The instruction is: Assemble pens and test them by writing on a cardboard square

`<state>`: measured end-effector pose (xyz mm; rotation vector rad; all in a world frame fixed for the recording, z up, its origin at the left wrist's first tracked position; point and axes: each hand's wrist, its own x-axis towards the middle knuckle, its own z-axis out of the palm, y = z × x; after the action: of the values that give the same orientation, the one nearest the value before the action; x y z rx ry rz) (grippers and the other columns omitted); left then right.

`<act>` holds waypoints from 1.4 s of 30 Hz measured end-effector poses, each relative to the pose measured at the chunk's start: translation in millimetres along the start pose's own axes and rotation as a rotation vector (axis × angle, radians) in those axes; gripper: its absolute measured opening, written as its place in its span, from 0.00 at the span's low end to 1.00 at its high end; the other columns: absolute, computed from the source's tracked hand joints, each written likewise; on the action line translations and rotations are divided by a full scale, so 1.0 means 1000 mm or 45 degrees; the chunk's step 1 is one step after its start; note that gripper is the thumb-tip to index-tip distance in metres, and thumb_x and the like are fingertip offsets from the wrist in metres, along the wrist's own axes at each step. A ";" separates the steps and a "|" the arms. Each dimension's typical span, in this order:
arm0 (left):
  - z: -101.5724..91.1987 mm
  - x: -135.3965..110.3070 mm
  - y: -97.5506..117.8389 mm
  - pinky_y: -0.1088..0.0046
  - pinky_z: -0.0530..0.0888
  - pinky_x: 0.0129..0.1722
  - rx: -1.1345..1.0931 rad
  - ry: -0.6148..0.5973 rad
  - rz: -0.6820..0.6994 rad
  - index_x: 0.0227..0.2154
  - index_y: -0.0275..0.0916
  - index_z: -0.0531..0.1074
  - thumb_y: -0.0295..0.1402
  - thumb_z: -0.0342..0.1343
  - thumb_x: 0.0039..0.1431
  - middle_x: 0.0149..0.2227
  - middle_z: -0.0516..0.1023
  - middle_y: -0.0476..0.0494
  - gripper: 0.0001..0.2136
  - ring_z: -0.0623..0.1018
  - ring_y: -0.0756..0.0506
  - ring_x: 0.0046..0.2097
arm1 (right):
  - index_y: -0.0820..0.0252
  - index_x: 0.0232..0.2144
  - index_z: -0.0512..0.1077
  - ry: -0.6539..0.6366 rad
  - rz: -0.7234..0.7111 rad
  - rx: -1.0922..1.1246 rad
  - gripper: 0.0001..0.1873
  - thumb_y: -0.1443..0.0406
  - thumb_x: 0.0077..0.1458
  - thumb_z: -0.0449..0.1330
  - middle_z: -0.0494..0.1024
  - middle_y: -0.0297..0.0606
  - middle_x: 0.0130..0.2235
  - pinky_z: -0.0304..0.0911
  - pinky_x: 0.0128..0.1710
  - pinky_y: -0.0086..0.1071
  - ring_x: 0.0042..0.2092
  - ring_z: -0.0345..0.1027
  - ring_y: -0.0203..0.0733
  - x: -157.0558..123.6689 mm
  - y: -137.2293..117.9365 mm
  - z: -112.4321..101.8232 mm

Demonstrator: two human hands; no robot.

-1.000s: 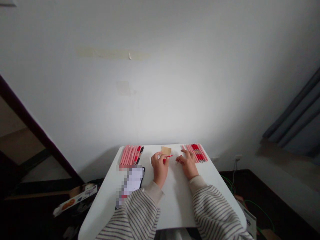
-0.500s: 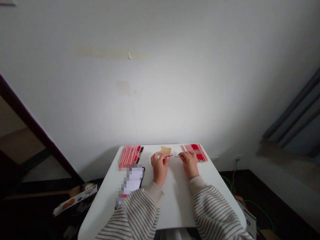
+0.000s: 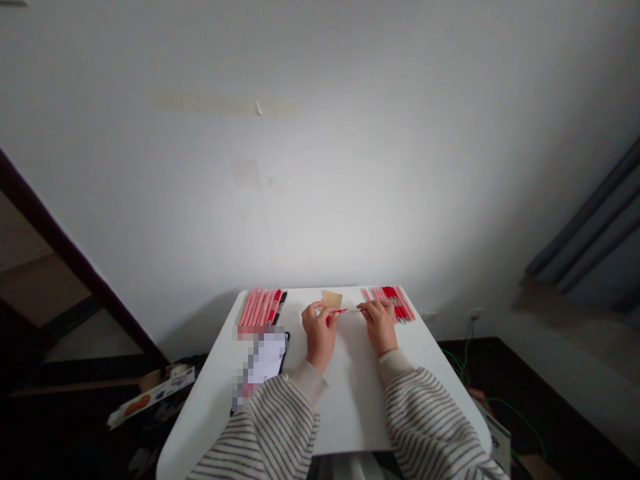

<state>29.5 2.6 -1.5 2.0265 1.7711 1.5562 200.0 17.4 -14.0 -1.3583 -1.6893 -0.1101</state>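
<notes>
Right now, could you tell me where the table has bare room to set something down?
The table is bare between the sleeves and near its right edge. It is crowded along the far edge: pink pens, tan card, red pens, plus the phone at left.

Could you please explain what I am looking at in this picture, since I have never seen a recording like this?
There is no machine here: a person wears a camera on the head, and it looks forward and down, so the picture shows that person's own two arms in striped sleeves reaching over a white table set against a plain wall. The left hand pinches a thin red pen part. The right hand holds a pale thin piece that meets the red part's tip; it is too small to name. On the table's far left lies a row of pink pens, on the far right a row of red and pink pens. A small tan card lies between them. A blurred-out phone rests near the left sleeve.
</notes>
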 end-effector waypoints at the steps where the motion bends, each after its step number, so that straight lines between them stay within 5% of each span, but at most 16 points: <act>1: 0.000 0.000 0.000 0.57 0.66 0.52 0.004 0.000 0.006 0.33 0.44 0.77 0.34 0.54 0.56 0.44 0.68 0.41 0.07 0.67 0.42 0.49 | 0.51 0.36 0.76 0.002 -0.005 0.007 0.12 0.64 0.60 0.52 0.76 0.38 0.38 0.51 0.47 0.42 0.47 0.55 0.49 0.000 -0.001 0.000; 22: 0.003 -0.001 0.000 0.57 0.67 0.51 -0.017 -0.036 0.030 0.29 0.44 0.78 0.33 0.60 0.51 0.44 0.70 0.43 0.03 0.67 0.42 0.50 | 0.50 0.37 0.77 -0.079 -0.152 0.091 0.11 0.63 0.60 0.54 0.74 0.39 0.37 0.56 0.45 0.41 0.44 0.58 0.46 -0.001 -0.010 0.003; 42: 0.002 0.000 -0.002 0.57 0.67 0.51 0.046 -0.028 0.014 0.32 0.45 0.78 0.33 0.62 0.48 0.45 0.71 0.43 0.06 0.67 0.41 0.50 | 0.51 0.39 0.76 -0.143 -0.081 0.185 0.11 0.62 0.60 0.54 0.75 0.40 0.35 0.58 0.45 0.41 0.44 0.60 0.46 -0.001 -0.011 0.003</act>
<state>29.5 4.4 -4.3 2.0641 1.7964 1.5102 189.9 14.2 -11.2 -1.2221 -1.7982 0.0528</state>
